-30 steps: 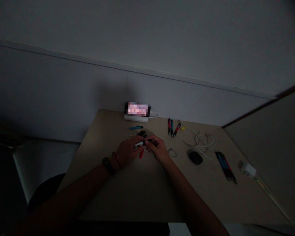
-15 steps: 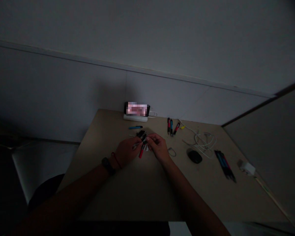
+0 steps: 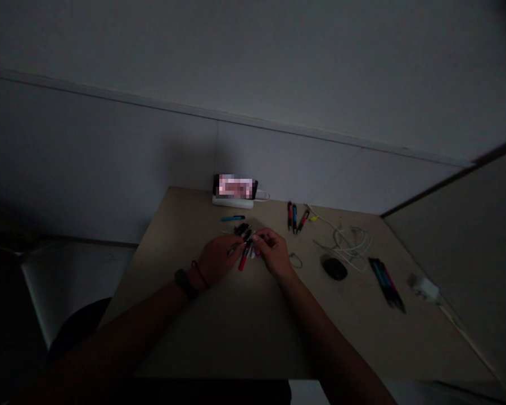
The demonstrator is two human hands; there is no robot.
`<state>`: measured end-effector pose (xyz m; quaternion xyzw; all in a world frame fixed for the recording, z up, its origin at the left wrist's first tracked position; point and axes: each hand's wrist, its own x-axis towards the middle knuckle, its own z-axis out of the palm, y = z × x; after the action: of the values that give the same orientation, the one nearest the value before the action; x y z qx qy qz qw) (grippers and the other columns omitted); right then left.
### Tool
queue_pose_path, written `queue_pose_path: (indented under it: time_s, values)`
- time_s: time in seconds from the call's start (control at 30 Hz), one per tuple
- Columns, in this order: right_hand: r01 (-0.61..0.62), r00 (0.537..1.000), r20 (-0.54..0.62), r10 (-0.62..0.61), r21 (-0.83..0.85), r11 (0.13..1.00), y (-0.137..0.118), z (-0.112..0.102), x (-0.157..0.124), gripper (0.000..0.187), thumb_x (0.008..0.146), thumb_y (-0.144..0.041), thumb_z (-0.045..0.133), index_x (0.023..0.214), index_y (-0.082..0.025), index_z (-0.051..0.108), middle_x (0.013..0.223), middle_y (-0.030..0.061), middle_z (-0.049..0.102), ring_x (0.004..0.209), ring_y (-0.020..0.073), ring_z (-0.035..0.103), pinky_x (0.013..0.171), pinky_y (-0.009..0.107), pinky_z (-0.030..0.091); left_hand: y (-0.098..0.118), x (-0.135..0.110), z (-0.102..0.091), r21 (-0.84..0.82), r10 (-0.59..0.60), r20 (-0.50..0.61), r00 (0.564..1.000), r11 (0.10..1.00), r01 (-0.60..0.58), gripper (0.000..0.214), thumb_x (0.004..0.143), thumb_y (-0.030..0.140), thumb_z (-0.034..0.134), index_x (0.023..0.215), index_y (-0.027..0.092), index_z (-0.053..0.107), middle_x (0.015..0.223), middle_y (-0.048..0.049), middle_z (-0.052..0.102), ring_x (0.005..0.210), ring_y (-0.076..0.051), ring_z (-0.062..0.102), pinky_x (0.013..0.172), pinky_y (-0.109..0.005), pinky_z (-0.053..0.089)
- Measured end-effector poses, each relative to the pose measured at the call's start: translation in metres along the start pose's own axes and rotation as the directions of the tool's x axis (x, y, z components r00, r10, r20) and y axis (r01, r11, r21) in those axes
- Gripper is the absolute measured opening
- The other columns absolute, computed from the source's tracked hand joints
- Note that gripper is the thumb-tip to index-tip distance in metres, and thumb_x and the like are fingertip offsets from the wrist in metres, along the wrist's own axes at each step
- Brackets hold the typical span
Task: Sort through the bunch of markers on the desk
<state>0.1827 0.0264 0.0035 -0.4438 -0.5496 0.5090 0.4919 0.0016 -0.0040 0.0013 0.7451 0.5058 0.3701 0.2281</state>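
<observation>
Slim piece (image 3: 231, 251) (blurred) pinched in left hand (image 3: 217, 256).

Table (image 3: 236, 332) as landmark. Left forearm (image 3: 139, 326): one, slanting in over its near left corner. Left wrist (image 3: 193, 280): roughly in line with forearm. Left hand (image 3: 218, 256): back uppermost, fingers curled, thumb and forefinger pinched, above table's far half. Right forearm (image 3: 320, 320): one, crossing its near edge. Right hand (image 3: 272, 250): thumb and forefinger pinched, remaining fingers bent, just beside left hand.
</observation>
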Motion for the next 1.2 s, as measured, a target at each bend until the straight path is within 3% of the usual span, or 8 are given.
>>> queue_pose_path:
  time_s: [0.4,0.57,0.7,0.83,1.0,1.2]
  values:
    - [0.022,0.972,-0.236,0.022,0.181,0.983,0.004,-0.007,0.006,0.036,0.077,-0.052,0.078,0.083,-0.022,0.06,0.055,-0.0074,0.051,0.043,0.0081,0.041,0.041,0.021,0.031,0.0,0.002,-0.002,-0.045,-0.052,-0.021,0.998,0.998,0.051,0.018,0.096,0.029,0.055,0.092,0.019,0.069,0.088,-0.0045,0.074,0.079,-0.018,0.067,0.075,-0.03,0.049]
    - [0.045,0.958,-0.284,-0.028,0.053,0.998,0.006,-0.01,0.008,0.034,0.082,-0.055,0.072,0.086,-0.022,0.064,0.06,-0.0039,0.058,0.048,0.0113,0.047,0.045,0.024,0.036,0.002,0.003,-0.003,-0.091,-0.092,-0.062,0.994,0.992,0.086,0.021,0.096,0.032,0.053,0.087,0.019,0.068,0.078,-0.0022,0.071,0.071,-0.016,0.064,0.07,-0.028,0.048]
    - [0.083,0.964,-0.224,-0.14,-0.249,0.965,0.008,-0.01,0.005,0.033,0.084,-0.048,0.07,0.1,-0.02,0.074,0.084,0.0048,0.072,0.067,0.0173,0.06,0.061,0.029,0.048,-0.001,0.004,-0.003,-0.147,-0.13,-0.108,0.986,0.983,0.114,0.021,0.095,0.034,0.054,0.09,0.019,0.068,0.081,-0.002,0.072,0.072,-0.015,0.064,0.069,-0.027,0.048]
    - [0.163,0.973,-0.079,-0.218,-0.438,0.884,0.008,-0.007,0.003,0.03,0.087,-0.04,0.067,0.109,-0.022,0.075,0.096,0.0071,0.072,0.076,0.0194,0.061,0.073,0.034,0.05,-0.002,0.005,-0.004,-0.176,-0.162,-0.144,0.976,0.975,0.136,0.022,0.095,0.034,0.054,0.091,0.018,0.068,0.081,-0.0023,0.072,0.072,-0.015,0.063,0.067,-0.026,0.047]
    - [0.209,0.966,-0.042,-0.256,-0.46,0.863,0.007,-0.007,0.003,0.03,0.086,-0.037,0.066,0.111,-0.023,0.075,0.096,0.0071,0.069,0.082,0.0209,0.061,0.077,0.035,0.05,-0.002,0.004,-0.004,-0.185,-0.178,-0.148,0.973,0.971,0.15,0.022,0.095,0.034,0.054,0.091,0.018,0.069,0.081,-0.0016,0.071,0.072,-0.015,0.063,0.067,-0.026,0.048]
    - [0.104,0.986,-0.09,-0.142,-0.336,0.936,0.003,-0.005,0.002,0.032,0.087,-0.05,0.064,0.084,-0.02,0.074,0.072,0.0032,0.068,0.064,0.018,0.057,0.06,0.029,0.046,-0.003,0.004,-0.003,-0.159,-0.146,-0.128,0.981,0.979,0.125,0.021,0.095,0.033,0.055,0.089,0.018,0.069,0.08,-0.0008,0.071,0.07,-0.014,0.062,0.067,-0.025,0.047]
